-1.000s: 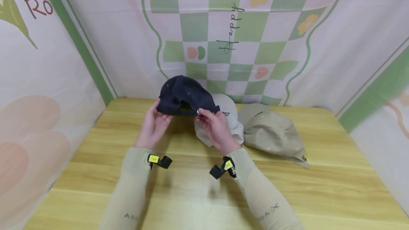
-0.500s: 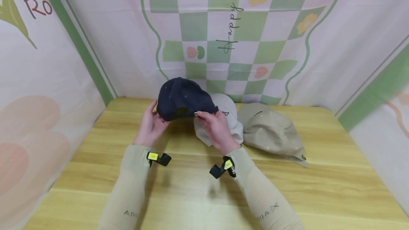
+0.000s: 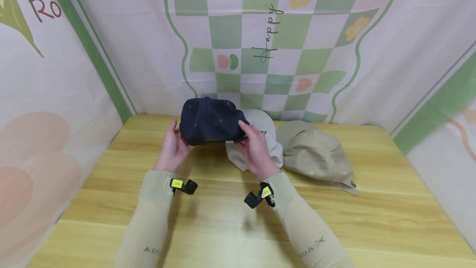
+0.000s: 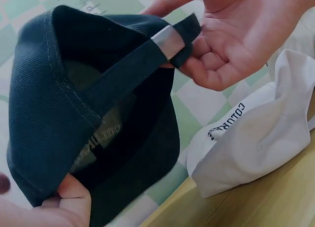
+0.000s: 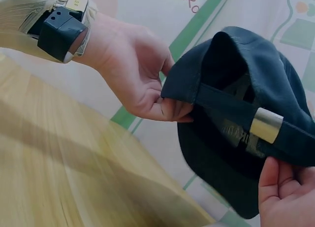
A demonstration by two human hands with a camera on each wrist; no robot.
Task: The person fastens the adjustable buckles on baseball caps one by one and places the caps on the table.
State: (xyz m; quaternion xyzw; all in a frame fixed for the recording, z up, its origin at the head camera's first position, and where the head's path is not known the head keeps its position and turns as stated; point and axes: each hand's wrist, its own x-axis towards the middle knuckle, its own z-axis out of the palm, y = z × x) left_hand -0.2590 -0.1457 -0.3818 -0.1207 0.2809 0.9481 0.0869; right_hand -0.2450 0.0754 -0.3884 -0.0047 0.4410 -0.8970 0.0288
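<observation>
A dark navy cap (image 3: 212, 120) is held up between both hands above the far side of the table, its crown toward the head camera. My left hand (image 3: 172, 148) grips the cap's left edge, with fingers curled under the rim in the right wrist view. On the opposite side my right hand (image 3: 256, 150) holds it, thumb on the crown and fingers beneath. The left wrist view shows the back opening, the strap (image 4: 123, 79) and its silver metal buckle (image 4: 168, 42), close to the right hand's fingers. Lettering inside the cap is partly shadowed.
A light grey cap (image 3: 273, 152) with dark lettering lies just behind and beside the right hand. To its right rests a beige cap (image 3: 316, 152) on the wooden table (image 3: 390, 202). A patterned cloth backdrop (image 3: 256, 82) rises along the table's far edge.
The navy cap has lowered slightly and tipped, so its back opening no longer shows in the head view. The right thumb has shifted from the strap area up onto the crown's side.
</observation>
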